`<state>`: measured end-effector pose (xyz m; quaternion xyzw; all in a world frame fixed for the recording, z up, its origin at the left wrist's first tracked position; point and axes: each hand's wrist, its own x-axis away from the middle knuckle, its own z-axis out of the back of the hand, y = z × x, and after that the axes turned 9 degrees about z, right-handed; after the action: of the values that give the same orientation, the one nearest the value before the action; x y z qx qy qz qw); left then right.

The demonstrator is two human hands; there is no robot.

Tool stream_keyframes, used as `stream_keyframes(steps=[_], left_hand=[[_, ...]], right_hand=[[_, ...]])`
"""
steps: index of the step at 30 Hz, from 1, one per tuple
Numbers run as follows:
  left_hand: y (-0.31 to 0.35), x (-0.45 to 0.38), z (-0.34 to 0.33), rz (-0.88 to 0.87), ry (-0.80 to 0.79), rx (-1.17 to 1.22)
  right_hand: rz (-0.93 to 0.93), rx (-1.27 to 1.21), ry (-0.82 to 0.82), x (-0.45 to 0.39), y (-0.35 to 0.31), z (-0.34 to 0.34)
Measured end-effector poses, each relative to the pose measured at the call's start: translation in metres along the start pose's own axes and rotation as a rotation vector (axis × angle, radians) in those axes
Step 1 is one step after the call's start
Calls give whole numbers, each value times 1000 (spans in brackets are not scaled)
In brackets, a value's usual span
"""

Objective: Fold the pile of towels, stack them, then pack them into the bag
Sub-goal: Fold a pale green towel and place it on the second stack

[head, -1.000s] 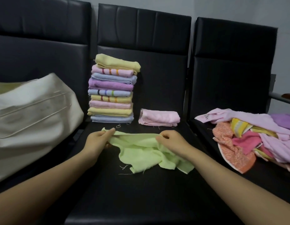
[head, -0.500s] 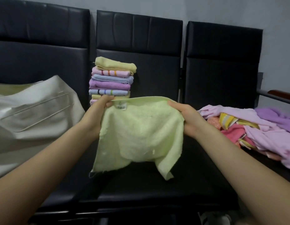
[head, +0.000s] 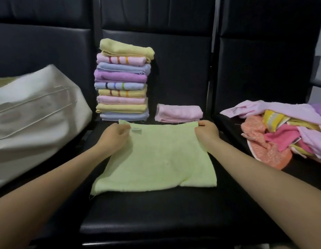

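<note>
Green towel (head: 156, 159) lies flat at frame center on black seat (head: 156, 212). Left hand (head: 113, 137) & right hand (head: 206, 133) pinch its far corners. Bag (head: 35, 114) cut off at left; towel pile (head: 285, 130) cut off at right.

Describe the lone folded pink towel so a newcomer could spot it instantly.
Start at the middle black seat, where a tall stack of folded towels stands against the backrest. Just right of its base lies the pink towel, apart from the stack and beyond the far edge of the spread green towel. It is the only folded towel lying alone, plain pale pink without stripes.
</note>
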<state>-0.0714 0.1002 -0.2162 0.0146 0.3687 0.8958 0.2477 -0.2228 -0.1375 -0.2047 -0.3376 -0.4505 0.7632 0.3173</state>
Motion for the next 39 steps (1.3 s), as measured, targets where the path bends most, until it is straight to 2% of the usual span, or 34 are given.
stream_keyframes(steps=[3,6,9,11,13,15,19,21,23,24,26,29,31,32,34,36,39], left_hand=[[-18,-11,-3,10,-22,-283],[-31,-14,-3,76,-26,-277],[-30,-6,-3,87,41,-259],[-21,6,-1,-15,103,-239],[-6,23,2,-208,109,-182],[14,46,6,-320,-25,-176],[45,89,12,-405,-398,-412],[43,100,14,-404,-510,-492],[38,100,17,-427,-511,-474],[34,98,18,-425,-484,-438],[28,92,20,-358,-440,-333],[21,78,17,-265,-373,-239],[19,71,16,-262,-298,-261],[18,67,15,-280,-253,-321],[19,63,14,-380,-147,-462],[23,62,13,-495,-79,-481],[31,66,10,-556,-159,-399]], right_hand=[[88,242,-3,-5,-3,-12],[209,362,-86,3,-2,-20],[352,318,-155,26,-6,-18],[409,320,-224,42,-11,-14],[413,312,-312,57,-16,-9],[429,251,-398,72,-22,-3],[471,121,-651,94,-27,15],[536,258,-783,100,-20,26],[692,511,-853,99,-10,32],[741,561,-842,96,-6,33],[708,508,-747,90,-4,34],[447,279,-630,81,-6,31],[339,277,-573,75,-5,24],[350,353,-542,73,-4,20],[487,538,-471,69,-5,13],[649,584,-439,69,-13,10],[788,514,-611,76,-20,5]])
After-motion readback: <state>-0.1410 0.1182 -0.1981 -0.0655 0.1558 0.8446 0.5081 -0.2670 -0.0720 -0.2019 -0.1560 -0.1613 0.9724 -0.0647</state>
